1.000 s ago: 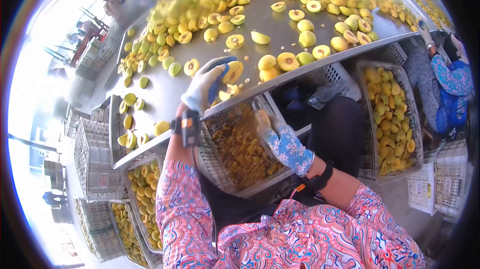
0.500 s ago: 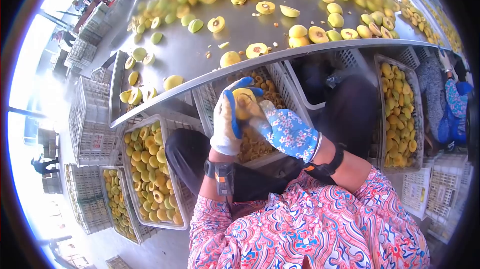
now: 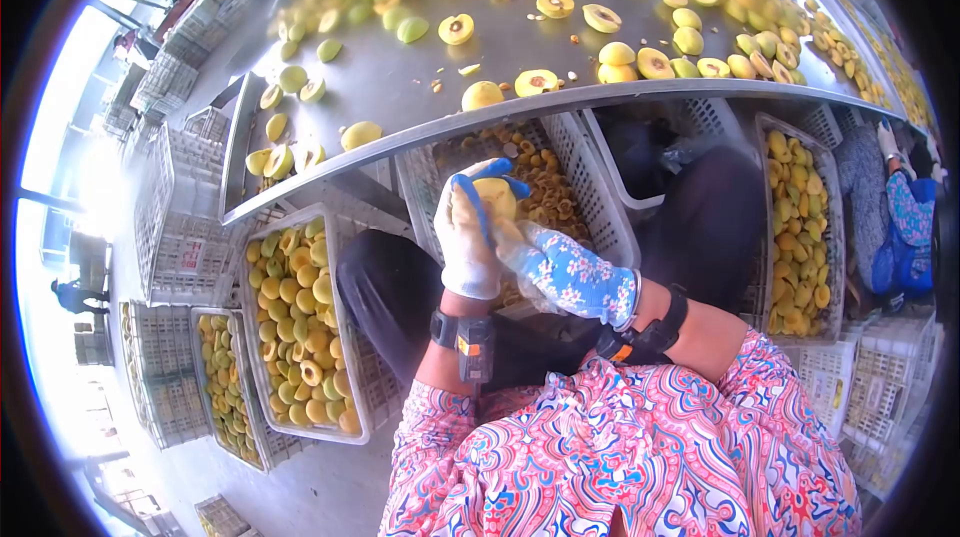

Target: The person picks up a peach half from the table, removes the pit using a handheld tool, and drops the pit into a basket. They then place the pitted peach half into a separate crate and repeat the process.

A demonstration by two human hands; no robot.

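**Pitting a fruit half over the crate**

I have the left hand (image 3: 468,242) closed around a yellow fruit half (image 3: 497,199). The right hand (image 3: 565,272), fingers curled, presses at its lower side; whether it holds a tool I cannot tell. I judge this the pitting step; next the half needs dropping clear. Both sit above the middle crate (image 3: 585,172). I count four fruit-filled crates. Beyond, the surface (image 3: 400,87) carries halves too many to count.
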